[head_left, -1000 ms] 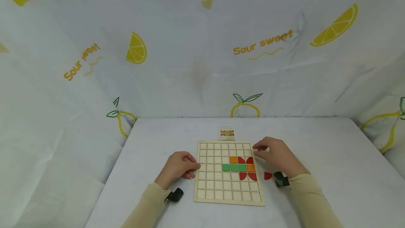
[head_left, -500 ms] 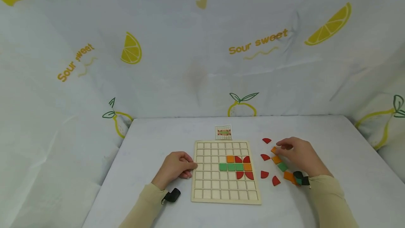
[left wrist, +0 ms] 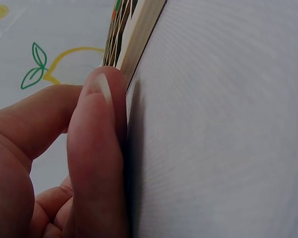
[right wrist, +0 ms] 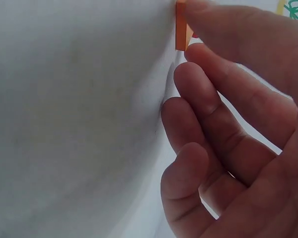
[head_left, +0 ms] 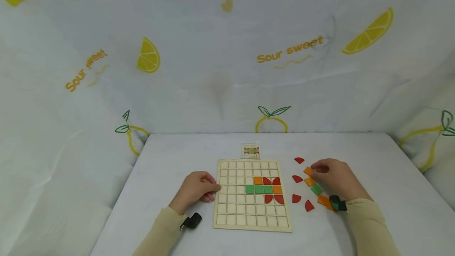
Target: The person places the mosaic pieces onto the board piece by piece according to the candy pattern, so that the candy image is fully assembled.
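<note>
In the head view, a light wooden grid board [head_left: 227, 208] lies on the table, with green squares [head_left: 258, 189], orange squares [head_left: 277, 189] and red quarter-round tiles [head_left: 279, 199] set in its right half. My left hand [head_left: 197, 189] rests at the board's left edge, its thumb touching the rim [left wrist: 141, 37] in the left wrist view. To the right of the board, my right hand [head_left: 334, 175] pinches an orange square tile [head_left: 308, 171] between thumb and forefinger. The right wrist view shows that orange tile [right wrist: 181, 25] standing out under the thumb, other fingers loosely bent.
Loose red quarter-round tiles [head_left: 297, 179], an orange tile [head_left: 310, 181], a green tile [head_left: 316, 189] and more orange tiles [head_left: 324, 200] lie between board and right hand. A small pattern card [head_left: 250, 150] lies behind the board. A lemon-print cloth [head_left: 213, 90] hangs behind the table.
My right hand has moved from the board's upper right edge rightward to the loose tiles and taken hold of an orange square. My left hand keeps its place at the board.
</note>
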Motion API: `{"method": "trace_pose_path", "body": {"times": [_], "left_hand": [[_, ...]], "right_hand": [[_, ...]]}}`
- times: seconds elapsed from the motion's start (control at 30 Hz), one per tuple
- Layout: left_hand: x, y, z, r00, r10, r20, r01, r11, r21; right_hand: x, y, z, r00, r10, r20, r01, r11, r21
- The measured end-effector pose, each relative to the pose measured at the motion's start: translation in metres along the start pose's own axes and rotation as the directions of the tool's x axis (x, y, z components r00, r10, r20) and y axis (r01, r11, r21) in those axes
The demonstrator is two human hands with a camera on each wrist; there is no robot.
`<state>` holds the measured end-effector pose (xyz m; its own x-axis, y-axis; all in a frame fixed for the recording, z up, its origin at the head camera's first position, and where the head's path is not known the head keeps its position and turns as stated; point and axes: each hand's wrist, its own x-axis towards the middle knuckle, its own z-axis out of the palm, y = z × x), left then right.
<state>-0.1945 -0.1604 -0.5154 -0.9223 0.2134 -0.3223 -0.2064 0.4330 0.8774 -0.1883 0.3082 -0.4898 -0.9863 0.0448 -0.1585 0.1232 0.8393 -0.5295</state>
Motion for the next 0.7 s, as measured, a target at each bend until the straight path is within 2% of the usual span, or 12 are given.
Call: {"method": "trace_pose_path", "body": {"times": [0.17,0.53,0.7], "left_hand": [[-0.0006,0.0002,0.0004,1.0,-0.004,-0.004,0.004,1.0,0.007],[0.0007,0.0005,0.0012,1.0,0.005,-0.002,-0.005,1.0,0.005],[0.0012,0.0009,0.0014,1.0,-0.001,-0.005,0.001,1.0,0.0]], "right_hand": [[-0.0014,-0.0011,-0.0015,1.0,-0.027,-0.006,0.027,1.0,-0.006],[0.0009,-0.0012,0.0016,1.0,0.015,0.016,-0.015,1.0,-0.002],[0.0004,-0.0013,0.0017,1.0,0.006,0.007,-0.006,1.0,-0.01]]}}
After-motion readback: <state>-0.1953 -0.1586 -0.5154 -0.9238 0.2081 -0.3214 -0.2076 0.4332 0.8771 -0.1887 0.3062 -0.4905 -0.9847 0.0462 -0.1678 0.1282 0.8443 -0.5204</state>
